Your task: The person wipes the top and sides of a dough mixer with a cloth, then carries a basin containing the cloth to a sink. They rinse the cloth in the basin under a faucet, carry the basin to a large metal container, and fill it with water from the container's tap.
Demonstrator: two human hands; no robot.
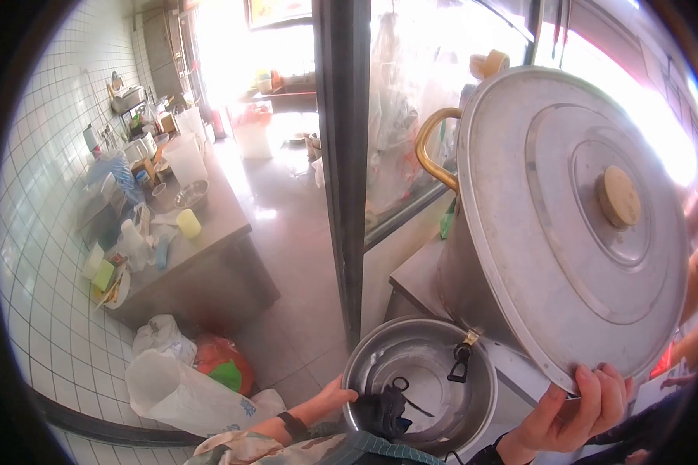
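My left hand grips the left rim of a round metal basin. A black cloth-like item and a dark ring-shaped piece lie in the basin. A tap with a black handle on the big metal pot hangs over the basin's back edge. My right hand holds the lower edge of the pot's large round lid, which is tilted and has a tan knob. A brass-coloured handle juts from the pot's left side.
A dark door frame post stands left of the pot. Further left, a metal counter bears tubs, a bowl and cloths. White bags and a red bag sit on the floor. Parts of another person show at the right edge.
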